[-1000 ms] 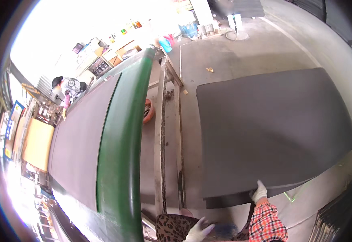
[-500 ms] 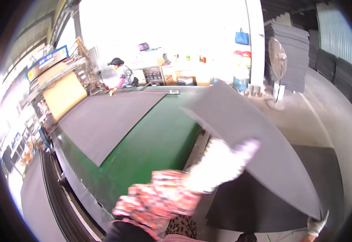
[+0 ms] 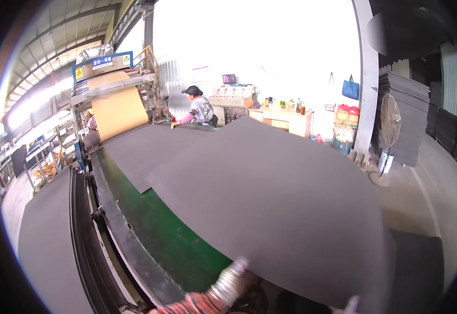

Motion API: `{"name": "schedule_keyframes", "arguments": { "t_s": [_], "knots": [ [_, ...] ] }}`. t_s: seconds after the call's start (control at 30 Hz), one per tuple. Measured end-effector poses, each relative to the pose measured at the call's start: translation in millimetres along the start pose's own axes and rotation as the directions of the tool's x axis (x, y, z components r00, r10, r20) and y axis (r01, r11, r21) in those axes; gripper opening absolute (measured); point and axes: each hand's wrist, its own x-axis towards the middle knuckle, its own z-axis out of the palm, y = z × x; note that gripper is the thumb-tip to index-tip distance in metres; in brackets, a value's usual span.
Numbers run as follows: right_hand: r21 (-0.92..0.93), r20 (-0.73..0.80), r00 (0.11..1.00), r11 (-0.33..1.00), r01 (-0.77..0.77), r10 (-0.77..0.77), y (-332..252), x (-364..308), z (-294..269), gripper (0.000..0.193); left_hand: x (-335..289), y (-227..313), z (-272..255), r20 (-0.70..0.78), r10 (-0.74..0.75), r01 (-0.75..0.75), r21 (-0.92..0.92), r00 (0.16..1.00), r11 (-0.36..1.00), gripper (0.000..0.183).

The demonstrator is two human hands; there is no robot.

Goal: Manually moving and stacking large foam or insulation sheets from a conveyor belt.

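The grey sheet point(image 3: 275, 199) hides part of the green belt point(image 3: 171, 243) (fan point(image 3: 390, 123) beyond).

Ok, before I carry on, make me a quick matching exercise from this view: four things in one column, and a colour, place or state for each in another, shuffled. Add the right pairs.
Things
1. large grey sheet
2. belt
3. bag
4. fan

Descriptions
A. blue, hanging up in the background
B. round, standing toward the right of the view
C. its near edge at the gloved left hand
D. green, partly covered

Right pairs: 1-C, 2-D, 3-A, 4-B
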Motion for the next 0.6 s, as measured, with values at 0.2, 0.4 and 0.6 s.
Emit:
{"name": "schedule_keyframes", "arguments": {
  "t_s": [0.2, 0.4, 0.6],
  "knots": [
    [-0.26, 0.099, 0.951, 0.915, 0.309, -0.292, -19, -12, 40, 0.046, 8, -43, -42, -0.251, 0.041, -0.034, 0.034, 0.967, 0.999, 0.042],
    [0.931, 0.28, 0.436, -0.132, -0.34, 0.855, 47, -5, -27, 0.06, 30, 4, -114, -0.458, 0.056, -0.111, -0.095, 0.887, 0.989, 0.031],
    [0.827, 0.4, 0.41, -0.13, -0.547, 0.82, 70, 5, -2, 0.038, 50, 62, -143, -0.567, 0.355, -0.361, 0.108, 0.743, 0.926, 0.021]
  ]
}}
